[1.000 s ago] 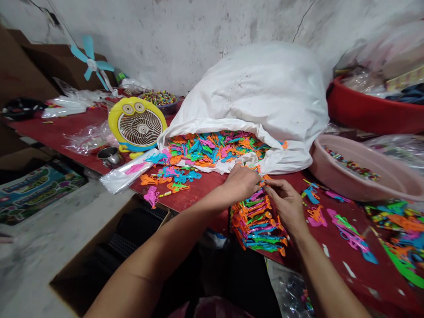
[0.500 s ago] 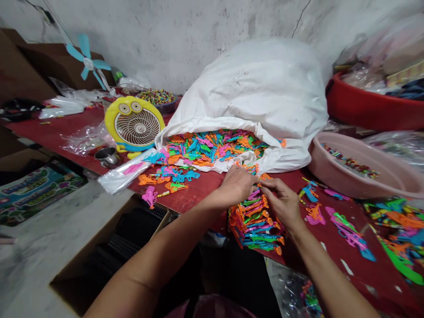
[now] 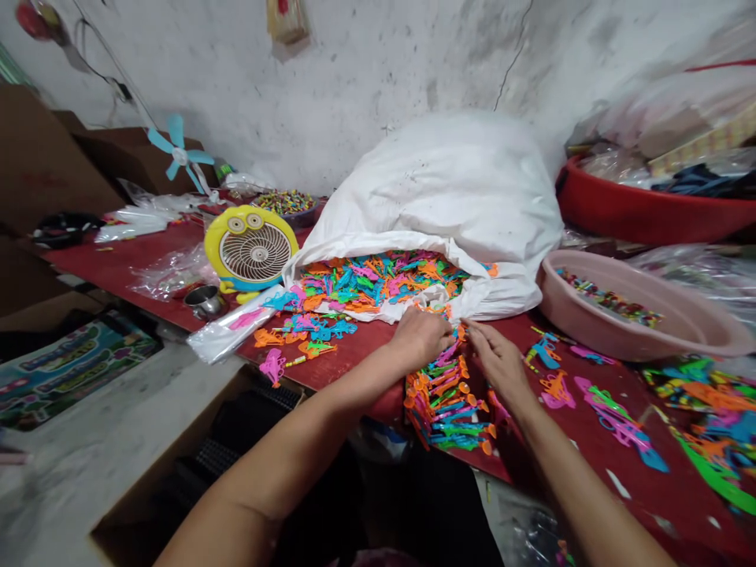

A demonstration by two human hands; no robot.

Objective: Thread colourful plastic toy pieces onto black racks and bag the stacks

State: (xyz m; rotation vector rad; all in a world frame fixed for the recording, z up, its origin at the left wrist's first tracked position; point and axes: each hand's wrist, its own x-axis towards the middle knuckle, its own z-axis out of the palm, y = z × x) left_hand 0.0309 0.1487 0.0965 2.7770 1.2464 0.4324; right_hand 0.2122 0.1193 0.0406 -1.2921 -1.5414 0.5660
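one right hand [image 3: 501,364] now lies straighter by the toys [image 3: 450,405], left hand [image 3: 420,335] curled, grips unclear.

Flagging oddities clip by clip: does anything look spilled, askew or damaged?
Loose toys lie scattered on the red table, perhaps spilled, unlike the neat row near its front edge. A crack also runs down the wall.

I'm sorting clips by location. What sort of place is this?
Probably a small toy workshop or packing room: a big open sack shows many bright plastic pieces, a pink tub holds small multicoloured parts, and clear bags lie on the red table.
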